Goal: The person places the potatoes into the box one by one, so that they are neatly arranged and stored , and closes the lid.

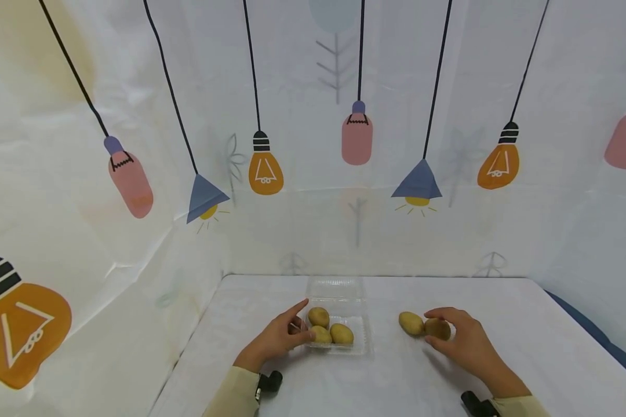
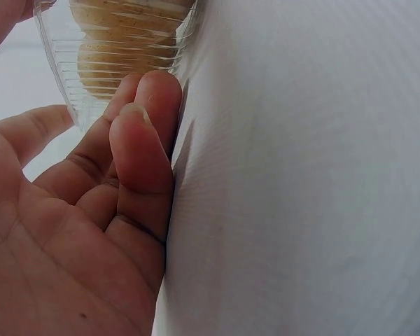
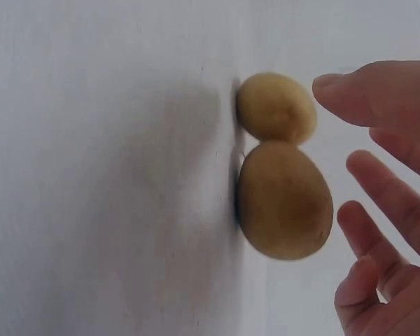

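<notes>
On a white table point(image 1: 396, 382), the relaxed left hand point(image 1: 276, 339) touches a clear box point(image 1: 362, 333) of three potatoes point(image 1: 341, 334). The right hand point(image 1: 466, 344), spread and empty, hovers beside two loose potatoes point(image 1: 411, 324).

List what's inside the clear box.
Three potatoes lie in the box: two near, one behind on the left. The left hand covers part of its left side; the floor beneath the potatoes is hidden.

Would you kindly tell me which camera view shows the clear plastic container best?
The head view: it shows the clear plastic container nearly whole, lid open. The left wrist view shows only a ribbed part; the right wrist view shows none.
</notes>
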### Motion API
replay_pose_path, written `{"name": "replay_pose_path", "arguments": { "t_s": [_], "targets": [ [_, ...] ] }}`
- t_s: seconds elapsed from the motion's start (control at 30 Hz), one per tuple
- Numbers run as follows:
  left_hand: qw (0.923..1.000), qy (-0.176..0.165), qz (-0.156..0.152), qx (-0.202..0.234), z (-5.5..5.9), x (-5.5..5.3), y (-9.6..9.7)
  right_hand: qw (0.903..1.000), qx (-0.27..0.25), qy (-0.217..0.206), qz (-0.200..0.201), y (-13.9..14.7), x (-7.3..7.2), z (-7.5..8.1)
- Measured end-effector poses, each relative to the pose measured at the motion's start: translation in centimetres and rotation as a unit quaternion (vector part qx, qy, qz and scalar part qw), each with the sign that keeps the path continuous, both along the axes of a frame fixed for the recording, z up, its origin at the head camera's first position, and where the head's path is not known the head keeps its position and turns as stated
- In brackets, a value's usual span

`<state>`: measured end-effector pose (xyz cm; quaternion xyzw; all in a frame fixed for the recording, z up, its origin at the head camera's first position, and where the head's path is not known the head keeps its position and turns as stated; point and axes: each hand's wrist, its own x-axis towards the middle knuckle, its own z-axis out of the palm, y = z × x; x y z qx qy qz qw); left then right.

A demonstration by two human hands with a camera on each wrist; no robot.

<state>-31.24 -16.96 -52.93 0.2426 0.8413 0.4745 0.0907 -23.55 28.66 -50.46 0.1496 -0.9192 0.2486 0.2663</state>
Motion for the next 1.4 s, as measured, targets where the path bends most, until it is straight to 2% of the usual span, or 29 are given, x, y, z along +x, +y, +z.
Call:
{"name": "replay_pose_path", "arguments": {
  "t_s": [0.37,1.03,1.4],
  "targets": [
    [1.0000,0.000,-0.001,0.001,-0.2,-0.2,0.0,0.9987,-0.003,-0.050,-0.010,2.0,-0.6,-0.9],
    [1.0000,-0.001,0.000,-0.002,0.1,0.0,0.0,0.9950,-0.005,-0.097,-0.024,2.9,-0.9,-1.8],
    [1.0000,-0.003,0.001,-0.002,0.2,0.1,0.1,0.9942,0.000,-0.104,-0.030,2.9,-0.9,-1.6]
  ]
}}
